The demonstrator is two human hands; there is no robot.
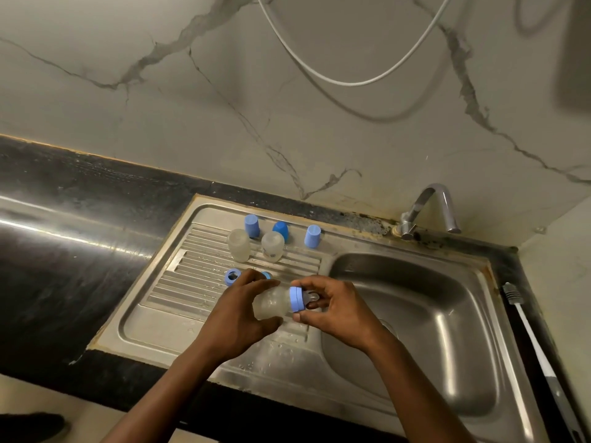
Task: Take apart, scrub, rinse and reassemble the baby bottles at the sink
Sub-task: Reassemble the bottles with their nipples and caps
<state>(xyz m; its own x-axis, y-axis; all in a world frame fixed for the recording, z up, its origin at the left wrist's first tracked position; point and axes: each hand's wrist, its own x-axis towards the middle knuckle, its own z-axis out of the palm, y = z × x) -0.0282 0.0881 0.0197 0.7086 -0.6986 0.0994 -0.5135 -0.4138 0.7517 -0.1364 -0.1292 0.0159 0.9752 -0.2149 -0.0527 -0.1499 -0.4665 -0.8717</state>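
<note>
— How many bottles do you count?
— Three. The held bottle (271,303) lies sideways in the air, over the drainboard (150,318) and close to the basin (431,302). Two more stand on the ridges behind it, the left bottle (239,245) and the right bottle (272,246), near each other but apart.
— And the hands?
— The left hand (243,310) is wrapped around the body of the held bottle. The right hand (332,306) has its thumb and fingers curled around the blue ring (296,299) at the neck. So both grip the same bottle, one at each end.
— Caps?
— Three, all blue, in a row behind the standing bottles: left cap (252,225), middle cap (281,231), right cap (312,236).
— Other rings?
— One loose ring (232,277) lies flat on the drainboard, just left of the left hand. One more blue piece (266,275) shows above the knuckles, mostly hidden; I cannot tell what it is.
— What else is hard to see?
— The nipple (311,298) is partly covered by the right fingers. Whether the standing bottles are mouth up or down, I cannot tell. One brush (527,327) lies right of the basin; its handle end is lost in the dark. One tap (428,209) stands at the back.
</note>
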